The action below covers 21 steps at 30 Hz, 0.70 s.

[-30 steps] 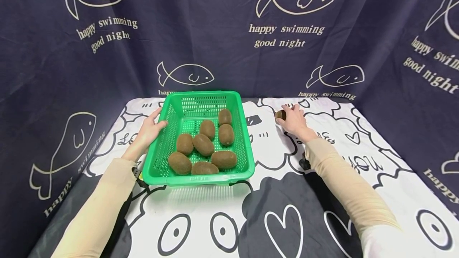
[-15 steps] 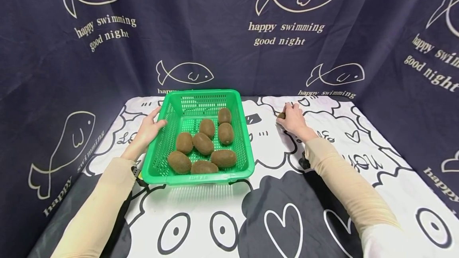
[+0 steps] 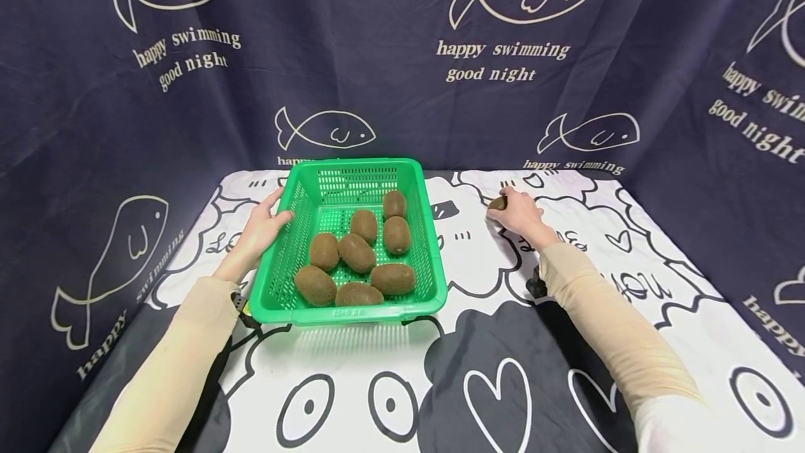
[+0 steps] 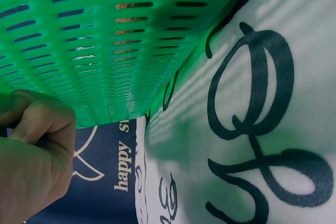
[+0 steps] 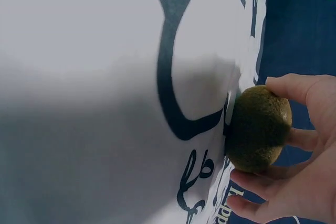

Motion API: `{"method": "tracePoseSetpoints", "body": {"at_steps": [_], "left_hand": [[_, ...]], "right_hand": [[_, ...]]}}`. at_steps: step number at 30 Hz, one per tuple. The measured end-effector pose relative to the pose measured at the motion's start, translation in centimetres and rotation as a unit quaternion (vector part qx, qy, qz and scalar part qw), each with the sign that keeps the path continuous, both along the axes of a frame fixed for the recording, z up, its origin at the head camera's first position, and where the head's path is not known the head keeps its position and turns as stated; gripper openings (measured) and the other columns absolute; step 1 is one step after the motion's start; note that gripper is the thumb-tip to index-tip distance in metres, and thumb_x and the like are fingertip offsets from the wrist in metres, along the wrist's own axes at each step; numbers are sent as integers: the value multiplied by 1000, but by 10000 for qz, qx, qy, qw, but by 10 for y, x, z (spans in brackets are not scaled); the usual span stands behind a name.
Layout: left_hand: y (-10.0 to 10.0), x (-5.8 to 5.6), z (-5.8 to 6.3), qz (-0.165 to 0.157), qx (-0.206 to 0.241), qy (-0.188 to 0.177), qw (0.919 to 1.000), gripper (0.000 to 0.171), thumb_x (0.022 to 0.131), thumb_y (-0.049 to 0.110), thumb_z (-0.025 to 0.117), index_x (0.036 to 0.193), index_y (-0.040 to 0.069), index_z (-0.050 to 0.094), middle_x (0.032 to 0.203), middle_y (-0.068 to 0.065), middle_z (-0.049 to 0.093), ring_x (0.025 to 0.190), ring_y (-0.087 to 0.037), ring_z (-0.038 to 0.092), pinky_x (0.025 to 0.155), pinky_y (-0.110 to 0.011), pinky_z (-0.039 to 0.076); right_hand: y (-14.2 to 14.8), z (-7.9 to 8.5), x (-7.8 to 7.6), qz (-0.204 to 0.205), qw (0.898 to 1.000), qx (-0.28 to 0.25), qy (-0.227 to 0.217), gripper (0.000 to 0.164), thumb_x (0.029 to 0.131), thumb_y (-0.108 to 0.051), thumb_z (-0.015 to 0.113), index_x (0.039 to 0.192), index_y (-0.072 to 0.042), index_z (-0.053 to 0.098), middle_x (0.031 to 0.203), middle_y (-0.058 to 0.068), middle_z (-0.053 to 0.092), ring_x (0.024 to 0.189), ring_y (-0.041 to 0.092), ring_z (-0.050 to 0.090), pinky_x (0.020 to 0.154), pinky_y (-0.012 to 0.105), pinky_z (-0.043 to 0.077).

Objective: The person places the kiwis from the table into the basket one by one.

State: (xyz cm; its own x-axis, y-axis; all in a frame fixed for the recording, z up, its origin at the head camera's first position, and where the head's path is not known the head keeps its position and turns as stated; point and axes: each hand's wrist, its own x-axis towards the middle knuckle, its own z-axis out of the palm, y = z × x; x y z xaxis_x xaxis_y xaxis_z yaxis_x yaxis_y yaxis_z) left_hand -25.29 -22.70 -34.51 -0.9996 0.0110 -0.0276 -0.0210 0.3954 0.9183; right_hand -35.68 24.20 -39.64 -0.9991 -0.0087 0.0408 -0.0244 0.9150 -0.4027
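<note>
On the left of the table stands a green perforated plastic basket (image 3: 435, 285) with several brown kiwis (image 3: 356, 254) lying in it. My left hand (image 3: 260, 231) grips the basket's left rim; in the left wrist view its curled fingers (image 4: 50, 121) show at the basket's edge. Far to the right of the basket, near the back of the table, my right hand (image 3: 520, 215) holds a single kiwi (image 3: 497, 204). Seen from the right wrist, thumb and fingers lie round that kiwi (image 5: 260, 129), which is down at the cloth. Part of it is hidden by the hand in the head view.
A white and black patterned cloth (image 3: 352, 362) covers the table. Behind and at both sides hangs a dark blue curtain (image 3: 402, 89) with fish drawings. The basket's right wall stands between its kiwis and the right hand.
My right hand has shifted slightly to the right with the kiwi, and its fingers have changed position around it. The left hand and the basket stay in place.
</note>
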Motion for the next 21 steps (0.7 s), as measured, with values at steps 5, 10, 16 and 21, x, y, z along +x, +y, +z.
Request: {"method": "tracePoseSetpoints", "body": {"at_steps": [5,10,16,21], "left_hand": [[1,1,2,8,-1,-30,10000,69,94,6,44,155,7,13,129,-38,49,74,-12,64,66,-24,60],[-6,-9,-11,19,-54,37,10000,69,94,8,44,156,10,13,131,-36,49,78,-15,64,69,-27,61],[-12,-19,-27,38,-153,181,9997,70,95,13,46,156,18,14,133,-33,50,79,-13,64,70,-28,61],[-12,-19,-26,63,-138,111,9998,70,95,13,46,156,18,14,135,-32,49,79,-13,63,70,-26,61]], "right_hand": [[2,0,2,47,9998,-68,177,67,83,-34,67,137,-3,44,126,31,49,117,45,45,98,67,36],[4,-1,3,155,9980,-83,613,65,80,-34,70,132,-1,48,121,31,48,113,47,45,92,62,41],[2,3,3,382,9906,-129,1306,63,77,-30,74,127,0,50,118,32,48,107,48,47,85,58,46],[-1,9,5,550,9827,-203,1755,63,74,-26,77,125,0,52,120,31,48,107,47,46,86,58,44]]}}
